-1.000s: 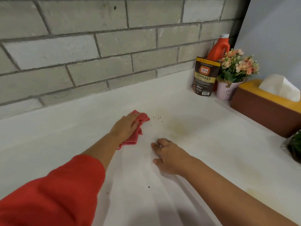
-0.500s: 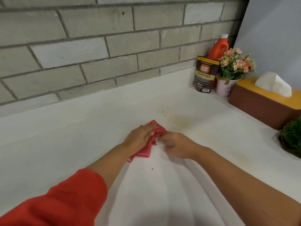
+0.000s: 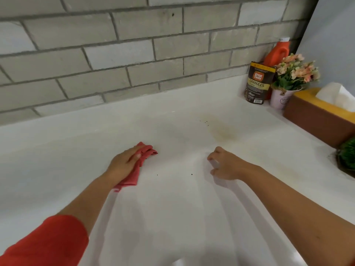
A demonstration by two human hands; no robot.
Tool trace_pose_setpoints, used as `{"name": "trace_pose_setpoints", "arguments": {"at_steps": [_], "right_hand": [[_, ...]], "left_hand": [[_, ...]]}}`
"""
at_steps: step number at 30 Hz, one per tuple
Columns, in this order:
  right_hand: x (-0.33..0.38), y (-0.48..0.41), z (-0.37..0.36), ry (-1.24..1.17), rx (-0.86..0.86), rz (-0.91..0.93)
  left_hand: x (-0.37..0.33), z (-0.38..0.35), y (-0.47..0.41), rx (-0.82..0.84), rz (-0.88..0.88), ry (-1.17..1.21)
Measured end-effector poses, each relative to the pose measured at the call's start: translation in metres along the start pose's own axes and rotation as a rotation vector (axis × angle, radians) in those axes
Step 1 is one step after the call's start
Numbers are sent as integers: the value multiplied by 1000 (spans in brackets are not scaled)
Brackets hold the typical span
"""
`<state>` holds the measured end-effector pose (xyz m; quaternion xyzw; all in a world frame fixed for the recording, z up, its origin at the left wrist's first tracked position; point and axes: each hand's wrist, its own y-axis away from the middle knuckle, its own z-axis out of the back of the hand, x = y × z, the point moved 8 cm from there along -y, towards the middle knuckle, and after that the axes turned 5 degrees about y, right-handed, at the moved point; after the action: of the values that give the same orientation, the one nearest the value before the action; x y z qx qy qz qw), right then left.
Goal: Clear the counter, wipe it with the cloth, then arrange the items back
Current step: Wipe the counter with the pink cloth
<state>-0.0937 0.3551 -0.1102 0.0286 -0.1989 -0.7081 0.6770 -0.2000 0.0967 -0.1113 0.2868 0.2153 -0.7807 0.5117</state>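
Wiping counter (image 3: 172, 208) | left hand (image 3: 124, 162) pressing flat on cloth (image 3: 143, 156), centre-left of frame | right hand (image 3: 226, 166) curled, empty | I advise even pressure, sweeping toward specks (image 3: 203, 121) and stain (image 3: 222, 131), upper right of centre.

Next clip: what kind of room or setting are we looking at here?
Probably a home kitchen or utility area: a white counter against a grey brick-tile wall, with a granules pouch, an orange bottle and a tissue box grouped at the far right corner.
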Motion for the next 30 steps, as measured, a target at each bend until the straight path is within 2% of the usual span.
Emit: {"name": "trace_pose_setpoints", "arguments": {"at_steps": [3, 9, 12, 14, 16, 17, 20, 23, 30], "right_hand": [[-1, 2, -1, -8, 20, -8], [-9, 7, 5, -119, 31, -7], [-15, 12, 15, -206, -25, -29], [-17, 17, 22, -189, -66, -49], [-18, 21, 21, -131, -53, -71], [-17, 24, 16, -91, -17, -85], [-11, 28, 7, -3, 47, -113], [-10, 27, 7, 4, 36, -140], [-7, 35, 4, -38, -8, -168]], "left_hand": [[-12, -28, 8, -55, -26, -179], [-93, -101, 43, 24, -235, -181], [-121, -127, 70, 85, -317, -40], [-125, -119, 76, 94, -283, 166], [-117, -92, 72, 25, -230, 378], [-109, -76, 66, -41, -223, 385], [-84, -50, 49, -131, -210, 151], [-77, -64, 40, -41, -221, -52], [-97, -106, 45, 96, -272, -157]]}}
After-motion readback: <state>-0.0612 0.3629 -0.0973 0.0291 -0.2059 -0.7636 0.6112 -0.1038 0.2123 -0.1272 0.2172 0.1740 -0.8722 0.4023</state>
